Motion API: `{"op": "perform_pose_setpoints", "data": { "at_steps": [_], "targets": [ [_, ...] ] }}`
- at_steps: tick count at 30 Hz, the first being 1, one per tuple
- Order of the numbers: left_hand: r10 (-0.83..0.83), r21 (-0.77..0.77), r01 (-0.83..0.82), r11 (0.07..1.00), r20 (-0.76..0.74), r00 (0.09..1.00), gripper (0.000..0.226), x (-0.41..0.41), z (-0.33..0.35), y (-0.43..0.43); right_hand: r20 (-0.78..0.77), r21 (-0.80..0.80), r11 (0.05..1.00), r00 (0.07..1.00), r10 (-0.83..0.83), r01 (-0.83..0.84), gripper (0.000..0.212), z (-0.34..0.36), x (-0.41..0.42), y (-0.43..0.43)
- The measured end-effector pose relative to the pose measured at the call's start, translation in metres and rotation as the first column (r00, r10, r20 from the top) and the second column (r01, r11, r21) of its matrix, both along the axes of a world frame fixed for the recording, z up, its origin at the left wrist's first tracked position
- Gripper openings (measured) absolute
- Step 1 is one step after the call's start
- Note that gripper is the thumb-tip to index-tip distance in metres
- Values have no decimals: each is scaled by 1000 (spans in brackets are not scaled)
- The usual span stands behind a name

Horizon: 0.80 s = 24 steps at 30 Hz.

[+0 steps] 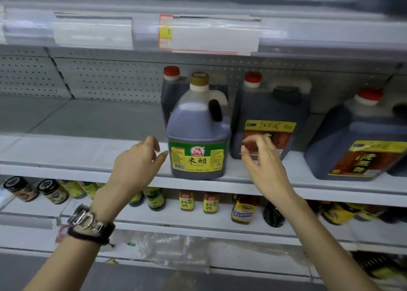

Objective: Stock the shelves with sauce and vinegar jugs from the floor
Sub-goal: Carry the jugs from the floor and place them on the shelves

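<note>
A dark vinegar jug with a gold cap and a green-yellow label [198, 134] stands upright at the front edge of the middle shelf [88, 154]. My left hand [136, 165] hovers just left of its label, fingers relaxed, fingertips close to the jug. My right hand [262, 163] is just right of it, fingers loosely curled, holding nothing. A red-capped jug [174, 92] stands behind it. Two more red-capped dark jugs, one [271, 116] beside it and one [356, 141] further right, stand on the same shelf.
The left half of the middle shelf is bare. Price-tag strips [198, 34] run along the shelf above. The lower shelf holds jars [52, 190] and several small sauce bottles [210, 202]. A crumpled clear plastic wrap [174, 251] lies below.
</note>
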<state>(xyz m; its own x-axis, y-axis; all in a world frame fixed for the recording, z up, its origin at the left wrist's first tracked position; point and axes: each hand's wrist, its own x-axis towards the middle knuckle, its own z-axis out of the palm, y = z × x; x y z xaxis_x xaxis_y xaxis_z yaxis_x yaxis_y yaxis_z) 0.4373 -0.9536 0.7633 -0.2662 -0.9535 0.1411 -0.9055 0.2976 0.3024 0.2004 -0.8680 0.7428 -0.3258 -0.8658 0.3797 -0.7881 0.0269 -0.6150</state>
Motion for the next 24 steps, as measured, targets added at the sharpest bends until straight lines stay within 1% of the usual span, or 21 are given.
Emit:
{"op": "perform_pose_setpoints", "data": {
  "at_steps": [1,2,4,6,8,12,15,18,21,24],
  "targets": [
    [-33,-11,34,999,44,999,24,-3,1,5,-18,26,999,1000,19,-18,14,-3,0,7],
    [-70,-14,71,997,55,996,22,-6,1,9,-31,56,998,999,41,-39,13,-6,1,13],
    [-131,-29,132,991,40,991,19,-14,1,16,-49,127,989,996,77,-70,10,-12,2,26],
    [-188,-58,191,980,50,981,17,-24,-1,23,-73,192,979,993,88,-73,9,-16,2,41],
    [-250,-74,255,964,69,966,16,-35,-2,29,-100,212,976,992,78,-55,9,-18,0,53],
    [-367,-117,378,918,105,924,15,-57,-2,41,-155,207,977,988,-13,46,13,-17,-2,72],
    [-456,-157,475,866,146,878,19,-67,0,47,-172,190,973,980,-97,129,13,-15,4,82],
    [-522,-179,541,822,145,841,21,-71,1,47,-210,203,960,966,-149,192,12,-11,14,93],
    [-573,-187,600,778,184,799,20,-74,0,49,-276,233,926,933,-229,296,10,-12,22,109],
    [-645,-180,684,707,233,728,19,-77,-1,59,-310,253,877,893,-326,408,11,-15,31,132]
  ]
}}
